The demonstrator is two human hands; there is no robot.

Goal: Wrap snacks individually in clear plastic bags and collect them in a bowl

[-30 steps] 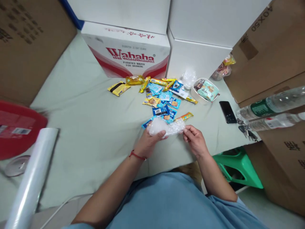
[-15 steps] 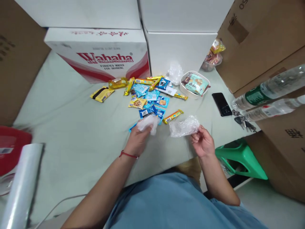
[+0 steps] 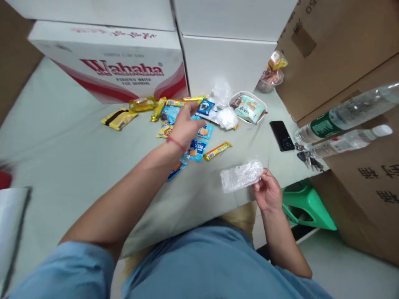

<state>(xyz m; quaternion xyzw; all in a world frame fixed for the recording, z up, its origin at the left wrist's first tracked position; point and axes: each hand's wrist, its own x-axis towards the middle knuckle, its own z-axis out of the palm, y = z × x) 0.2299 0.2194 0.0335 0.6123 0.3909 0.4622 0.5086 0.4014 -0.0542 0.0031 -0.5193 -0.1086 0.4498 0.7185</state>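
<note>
My left hand (image 3: pixel 186 126) reaches over the pile of snack packets, fingers apart and holding nothing. Just right of its fingertips lies a crumpled ball of clear plastic wrap (image 3: pixel 227 118), with a second wad of wrap (image 3: pixel 222 93) behind it. Under and around the hand are blue packets (image 3: pixel 197 150), a dark blue packet (image 3: pixel 205 106) and yellow stick packets (image 3: pixel 159 109). One yellow stick packet (image 3: pixel 217 151) lies apart, nearer to me. My right hand (image 3: pixel 268 189) pinches the end of a clear bubble-wrap pouch (image 3: pixel 240 177) above the table's front edge.
Behind the snacks stand a Wahaba carton (image 3: pixel 118 68) and white boxes (image 3: pixel 227 62). To the right are a white bowl of snacks (image 3: pixel 231 99), a phone (image 3: pixel 282 136), keys (image 3: pixel 308 160) and water bottles (image 3: pixel 349 109). A green stool (image 3: pixel 318 207) stands below the table; a plastic roll (image 3: pixel 12 232) lies left.
My left hand has moved forward and let go of the crumpled plastic wrap, which now lies by the bowl. The right hand still holds the pouch, slightly lower. The view has shifted.
</note>
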